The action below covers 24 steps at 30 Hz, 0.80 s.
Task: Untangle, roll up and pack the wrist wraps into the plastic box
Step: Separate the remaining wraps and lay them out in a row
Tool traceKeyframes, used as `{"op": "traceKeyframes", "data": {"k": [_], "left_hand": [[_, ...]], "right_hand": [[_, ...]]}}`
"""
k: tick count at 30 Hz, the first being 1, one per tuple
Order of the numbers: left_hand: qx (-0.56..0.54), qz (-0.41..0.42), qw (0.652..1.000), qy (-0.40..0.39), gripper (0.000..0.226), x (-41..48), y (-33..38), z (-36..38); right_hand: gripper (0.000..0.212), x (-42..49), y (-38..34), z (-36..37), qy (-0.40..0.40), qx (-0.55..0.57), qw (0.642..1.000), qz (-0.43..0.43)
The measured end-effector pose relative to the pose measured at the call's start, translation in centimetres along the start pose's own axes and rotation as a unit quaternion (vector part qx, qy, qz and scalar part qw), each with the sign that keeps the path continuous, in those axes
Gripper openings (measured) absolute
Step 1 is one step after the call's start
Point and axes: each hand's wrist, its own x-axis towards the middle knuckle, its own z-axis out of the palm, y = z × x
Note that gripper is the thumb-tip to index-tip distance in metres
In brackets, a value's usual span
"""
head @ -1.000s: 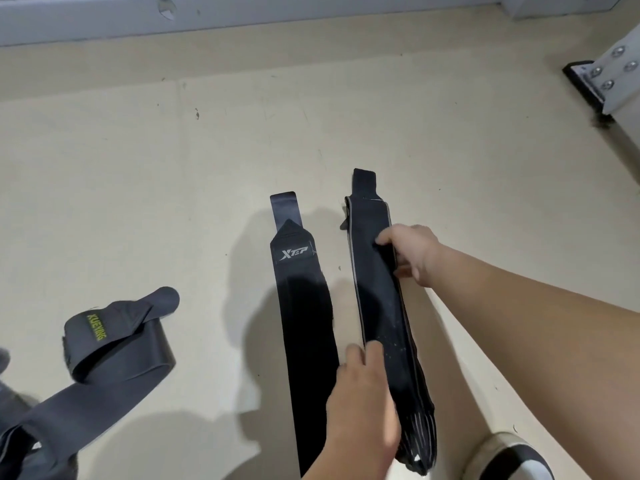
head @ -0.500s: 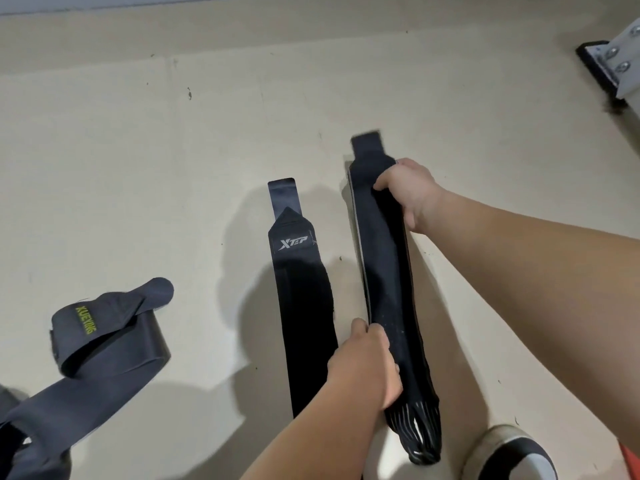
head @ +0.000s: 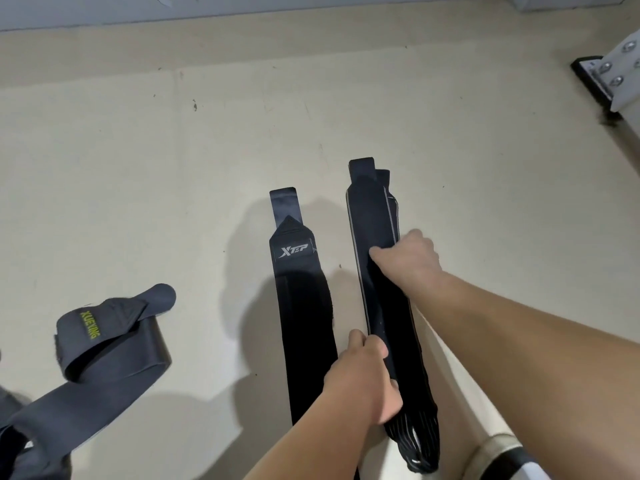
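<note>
The stacked black wraps (head: 375, 216) lie lengthwise on the floor (head: 173, 150), right of its middle. Their two tab ends point toward the floor's far edge, one tab peeking out just beside the other. Your left hand (head: 363, 379) grips the stack near its close end, fingers curled over its left edge, with the striped elastic loops spilling out below your fist. Your right hand (head: 408, 258) clamps the stack further up, thumb laid across the top and fingers curled round the right edge. The two hands are apart on the same stack. Half a second ago your right hand sat up by the tab end and covered it; it has since slid back toward you to about mid-length, so the whole far end now shows. Your left hand's grip is unchanged. Just beside the stack on its left, not touching it, a single black wrap marked XTEP (head: 304, 306) lies flat and parallel, where it was before. Well apart, toward the floor's left edge, the grey wrap (head: 110, 341) with yellow lettering lies looped and tangled. A shoe (head: 502, 455) shows at the near right corner, and a bolted white bracket (head: 613, 74) at the far right.
</note>
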Motion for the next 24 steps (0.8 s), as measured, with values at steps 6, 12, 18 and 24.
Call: {"op": "traceKeyframes", "data": {"k": [6, 12, 18, 24], "left_hand": [[-0.023, 0.046, 0.999, 0.007, 0.064, -2.1, -1.7, 1.0], [-0.160, 0.025, 0.987, 0.018, 0.059, -5.7, -2.6, 3.1], [-0.334, -0.048, 0.941, 0.005, 0.052, -7.7, -2.2, 5.2], [-0.356, -0.062, 0.932, 0.012, 0.060, -8.0, -1.9, 4.4]], "right_hand": [[0.050, -4.4, 6.4, 1.6, -0.015, 0.085, 0.989, 0.119], [0.041, -9.5, 11.3, 2.4, -0.042, 0.112, 0.975, 0.186], [0.014, -13.6, 14.7, 3.2, -0.024, 0.175, 0.966, 0.191], [0.013, -14.9, 15.6, 2.3, -0.059, 0.265, 0.936, 0.225]]}}
